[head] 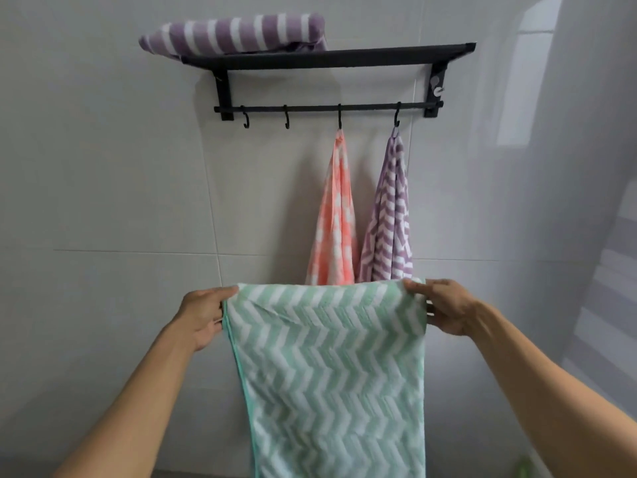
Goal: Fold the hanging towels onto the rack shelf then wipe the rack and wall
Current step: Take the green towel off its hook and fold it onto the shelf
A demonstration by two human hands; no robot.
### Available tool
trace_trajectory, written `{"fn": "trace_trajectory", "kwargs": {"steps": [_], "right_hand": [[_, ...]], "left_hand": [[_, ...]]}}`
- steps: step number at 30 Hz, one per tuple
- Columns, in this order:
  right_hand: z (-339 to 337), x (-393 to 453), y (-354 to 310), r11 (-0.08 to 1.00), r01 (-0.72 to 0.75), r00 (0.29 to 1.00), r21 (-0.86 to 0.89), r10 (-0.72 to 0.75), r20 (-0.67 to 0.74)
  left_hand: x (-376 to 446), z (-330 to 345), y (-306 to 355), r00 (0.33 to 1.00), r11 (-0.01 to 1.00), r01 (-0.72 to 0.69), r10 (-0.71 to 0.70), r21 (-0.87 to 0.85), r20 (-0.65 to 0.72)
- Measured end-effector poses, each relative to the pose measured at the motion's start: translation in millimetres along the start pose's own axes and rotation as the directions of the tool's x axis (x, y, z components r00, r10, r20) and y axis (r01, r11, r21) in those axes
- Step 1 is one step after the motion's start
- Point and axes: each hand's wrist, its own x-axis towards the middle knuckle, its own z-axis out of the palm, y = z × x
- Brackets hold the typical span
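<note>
Both hands are pinching the top corners of the green chevron towel [327,367], left hand [203,315] on one corner and right hand [444,310] on the other, so it hangs flat in front of the tiled wall [103,167]. Up on the black rack [327,56] a purple striped towel [234,34] already sits folded at the shelf's left end (sticking out past the edge a bit). Peach towel [336,222] and purple chevron towel [389,222] hang side by side from hooks on the rail.
</note>
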Motion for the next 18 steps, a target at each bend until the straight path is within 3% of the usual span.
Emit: {"fn": "trace_trajectory", "kwargs": {"steps": [6, 10, 18], "right_hand": [[10, 8, -34, 0.997, 0.013, 0.993, -0.074, -0.022, -0.117], [10, 13, -51, 0.997, 0.026, 0.984, -0.078, -0.039, -0.171], [20, 20, -74, 0.989, 0.148, 0.955, -0.027, -0.15, -0.257]], "left_hand": [[10, 12, 17, 0.997, 0.999, 0.018, -0.016, 0.027, -0.08], [13, 13, 29, 0.998, 0.997, 0.014, -0.018, -0.081, -0.058], [10, 20, 72, 0.978, 0.981, -0.182, 0.173, -0.071, -0.12]]}}
